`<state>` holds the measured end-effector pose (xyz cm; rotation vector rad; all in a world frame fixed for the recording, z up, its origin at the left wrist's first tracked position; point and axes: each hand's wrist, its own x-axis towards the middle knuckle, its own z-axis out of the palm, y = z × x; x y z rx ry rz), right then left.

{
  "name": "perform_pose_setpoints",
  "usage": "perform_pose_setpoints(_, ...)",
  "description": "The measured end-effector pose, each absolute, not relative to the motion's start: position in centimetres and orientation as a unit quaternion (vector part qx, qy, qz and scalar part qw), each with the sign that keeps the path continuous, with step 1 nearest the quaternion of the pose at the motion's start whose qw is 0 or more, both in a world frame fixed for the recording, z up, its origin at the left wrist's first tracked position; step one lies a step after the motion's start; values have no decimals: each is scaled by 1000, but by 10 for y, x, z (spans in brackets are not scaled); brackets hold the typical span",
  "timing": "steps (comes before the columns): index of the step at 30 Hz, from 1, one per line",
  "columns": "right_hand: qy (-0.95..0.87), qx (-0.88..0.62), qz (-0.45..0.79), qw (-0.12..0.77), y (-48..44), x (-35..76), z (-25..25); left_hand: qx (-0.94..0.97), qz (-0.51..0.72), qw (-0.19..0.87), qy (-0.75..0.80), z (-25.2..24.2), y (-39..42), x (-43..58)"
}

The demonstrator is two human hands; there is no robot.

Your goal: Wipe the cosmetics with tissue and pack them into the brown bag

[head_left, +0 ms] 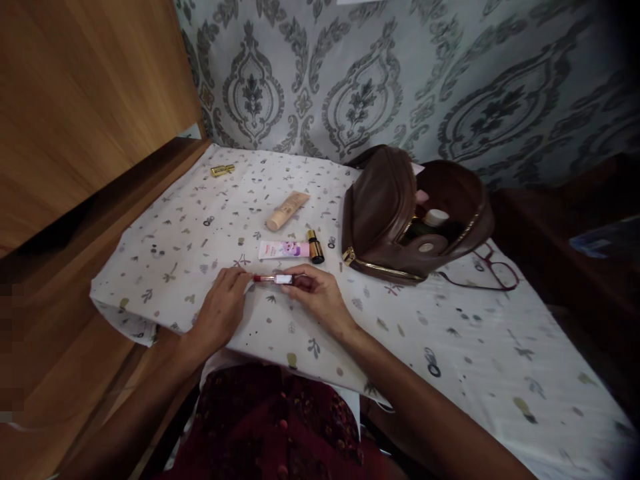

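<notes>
A slim tube that looks like lip gloss (269, 279), reddish with a white label, lies level between my two hands. My left hand (223, 303) pinches its red left end. The fingers of my right hand (320, 293) close around its darker right end, partly hiding it. Just beyond them, a white and pink cream tube (284, 250) lies flat on the patterned cloth. Touching its right end is a small black bottle with a gold cap (315, 247). Farther back rests a beige squeeze tube (288, 211).
At the right stands an open brown bag (380, 207) with cosmetics inside. Dark-framed eyeglasses (503, 275) lie to its right. A small gold tube (223, 171) is near the far left of the cloth-covered table (175, 227). A wooden cabinet (100, 87) borders the left side.
</notes>
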<state>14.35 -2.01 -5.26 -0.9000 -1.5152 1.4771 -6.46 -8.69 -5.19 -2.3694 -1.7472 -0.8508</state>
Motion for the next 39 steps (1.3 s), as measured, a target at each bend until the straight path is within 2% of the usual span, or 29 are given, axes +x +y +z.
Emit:
perform_pose_setpoints(7, -614, -373, 544, 433, -20, 143, -51, -746, -388, 23, -540, -36, -86, -51)
perform_pose_setpoints(14, -650, -361, 508, 436, -22, 142, -54, -801, -340, 64, -489, -29, -81, -14)
perform_pose_setpoints(26, -663, -354, 498, 433, -21, 145, -58, -771, -276, 90, -567, -54, -92, -66)
perform_pose_setpoints(31, -639, -349, 539, 423, -22, 144, -55, -767, -299, 59, -565, -51, -91, -68)
perform_pose_setpoints(39, -646, -355, 513, 440, -24, 143, -50, -776, -368, 48, -510, -29, -86, -28)
